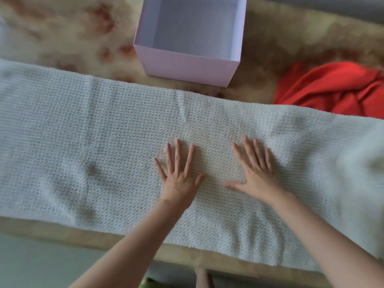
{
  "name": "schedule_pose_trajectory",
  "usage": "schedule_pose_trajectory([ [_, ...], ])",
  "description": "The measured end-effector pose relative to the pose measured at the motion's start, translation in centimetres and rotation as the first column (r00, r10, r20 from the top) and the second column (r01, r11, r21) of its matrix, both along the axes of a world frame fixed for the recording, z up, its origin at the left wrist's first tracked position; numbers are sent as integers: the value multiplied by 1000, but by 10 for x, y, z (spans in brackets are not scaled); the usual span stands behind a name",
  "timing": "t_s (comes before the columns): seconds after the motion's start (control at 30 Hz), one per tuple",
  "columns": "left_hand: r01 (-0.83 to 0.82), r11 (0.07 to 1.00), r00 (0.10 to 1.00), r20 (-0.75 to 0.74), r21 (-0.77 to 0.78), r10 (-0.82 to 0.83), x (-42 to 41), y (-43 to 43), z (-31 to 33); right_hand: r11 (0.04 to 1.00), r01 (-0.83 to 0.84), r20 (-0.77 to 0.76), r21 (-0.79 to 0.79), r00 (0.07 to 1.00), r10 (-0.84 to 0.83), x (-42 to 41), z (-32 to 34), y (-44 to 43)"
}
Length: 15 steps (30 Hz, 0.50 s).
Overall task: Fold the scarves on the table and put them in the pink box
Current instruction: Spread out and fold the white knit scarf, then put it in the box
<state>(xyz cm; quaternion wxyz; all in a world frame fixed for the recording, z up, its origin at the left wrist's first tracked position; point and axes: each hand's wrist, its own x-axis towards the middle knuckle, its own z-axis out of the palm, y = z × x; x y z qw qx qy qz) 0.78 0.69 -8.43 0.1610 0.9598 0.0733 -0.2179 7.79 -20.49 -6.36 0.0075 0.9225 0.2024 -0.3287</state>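
Both hands lie flat, palms down, on a white knitted scarf (83, 132), seen from the head camera looking down. Left hand (179, 177) has its fingers straight and fanned apart, thumb out to the right; right hand (256, 173) matches it, fingers straight and spread, thumb pointing left toward the other thumb. Neither hand curls round or pinches the cloth; they press on top of it. The two sit side by side, near each other but apart, with a strip of knit between the thumbs.

The scarf runs as a wide band from left to right under the hands and passes out of view on both sides. It lies opened out, unfolded, with soft wrinkles to the left of the left hand and below the right wrist. Its right end is blurred, so how it lies there is hard to tell.

Straight beyond the fingertips, just past the scarf's far edge, stands the pink box (187, 67), open at the top, its pale inner walls in view. Beyond and to the right of the right hand lies a crumpled red cloth (336, 88), probably a second scarf, touching the white scarf's far edge. All rests on a table (62, 28) with a mottled beige and reddish top.
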Motion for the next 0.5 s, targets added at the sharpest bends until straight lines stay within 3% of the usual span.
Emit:
schedule_pose_trajectory([
  [0.2,47,998,999,-3,-28,-48,-19,18,-3,996,85,-72,1,994,-85,-18,2,-5],
  [0.37,-289,957,957,15,32,289,-49,53,11,994,68,-43,80,997,-64,-44,25,29],
  [0.5,-391,917,918,-38,80,394,-91,94,12,981,-72,-96,182,991,91,-85,23,78],
])
